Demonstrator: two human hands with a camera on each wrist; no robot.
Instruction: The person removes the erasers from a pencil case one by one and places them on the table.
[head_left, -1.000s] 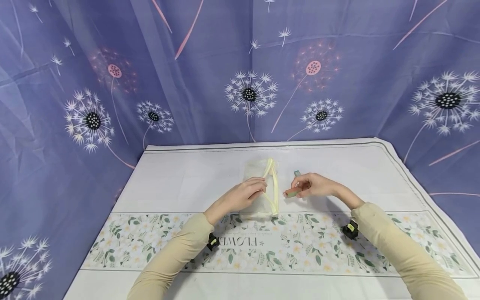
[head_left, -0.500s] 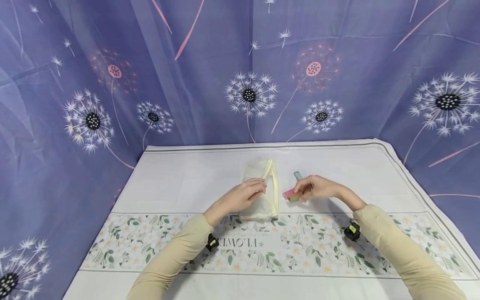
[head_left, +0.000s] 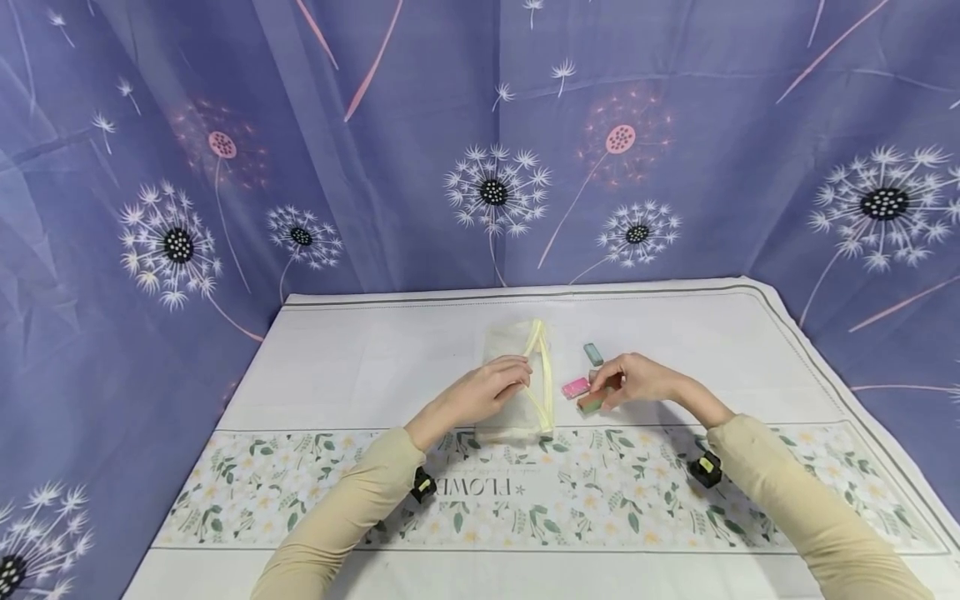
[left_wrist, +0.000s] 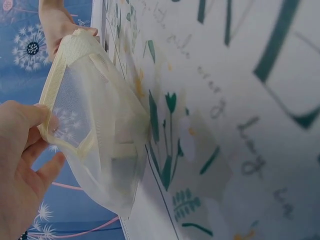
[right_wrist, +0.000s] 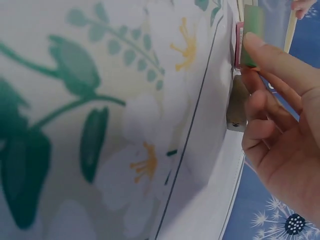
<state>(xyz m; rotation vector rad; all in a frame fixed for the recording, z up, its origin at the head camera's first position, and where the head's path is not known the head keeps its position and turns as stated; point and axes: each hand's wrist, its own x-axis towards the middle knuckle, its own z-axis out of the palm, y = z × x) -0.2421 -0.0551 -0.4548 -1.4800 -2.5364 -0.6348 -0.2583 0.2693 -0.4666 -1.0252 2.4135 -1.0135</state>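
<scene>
My left hand [head_left: 491, 387] pinches the yellow-trimmed rim of a see-through mesh pouch [head_left: 498, 421] and holds its mouth apart, as the left wrist view shows. A small pale block shape [left_wrist: 123, 162] shows through the mesh there. To the right of the pouch, my right hand [head_left: 636, 379] pinches a small green and orange block [head_left: 591, 402] between thumb and fingers. A pink block [head_left: 575, 387] lies just left of it, and a blue-grey block [head_left: 593, 354] lies farther back. In the right wrist view an olive-grey block [right_wrist: 237, 102] sits under the right fingers.
The table wears a white cloth [head_left: 375, 358] with a floral printed band [head_left: 615, 492] across its front half. A purple dandelion-print curtain [head_left: 390, 167] stands behind and at both sides. Black wrist devices [head_left: 705, 469] hang below the sleeves.
The pink block has come into view and lies apart from the right hand. That hand has shifted slightly toward the front with the green and orange block, uncovering the blue-grey one. The left hand stays.
</scene>
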